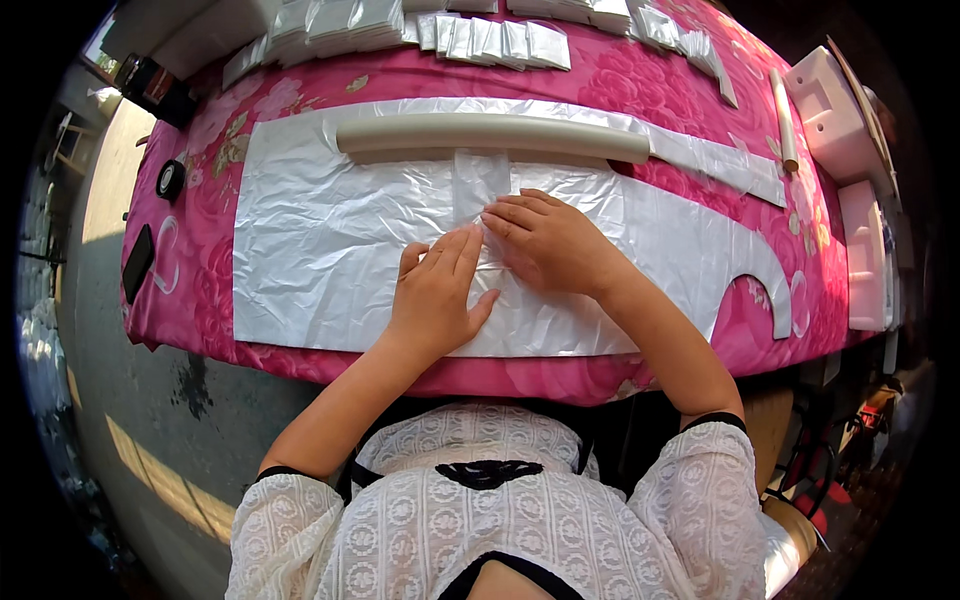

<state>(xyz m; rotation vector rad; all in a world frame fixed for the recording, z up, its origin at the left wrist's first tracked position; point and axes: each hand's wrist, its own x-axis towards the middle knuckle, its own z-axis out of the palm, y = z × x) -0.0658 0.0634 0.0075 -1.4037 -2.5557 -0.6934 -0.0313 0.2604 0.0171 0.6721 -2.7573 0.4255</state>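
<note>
A thin, creased white plastic apron [320,260] lies spread across the table, its curved neck straps reaching to the right. Across its far side rests a long grey-beige tube [490,133]. A small translucent folded piece of plastic [481,180] lies on the middle of the apron, just nearer than the tube. My left hand [437,295] lies on the apron with fingers stretched toward this piece and thumb apart. Beside it, my right hand [550,242] lies flat, fingertips pointing left at the near end of the piece. What is under the fingers is hidden.
A pink floral cloth [215,265] covers the table. Several folded white plastic packets [500,42] line the far edge. At left are a dark jar [155,88], a black tape roll [170,180] and a phone [138,263]. Foam boxes [835,115] and a thin tube [783,120] are at right.
</note>
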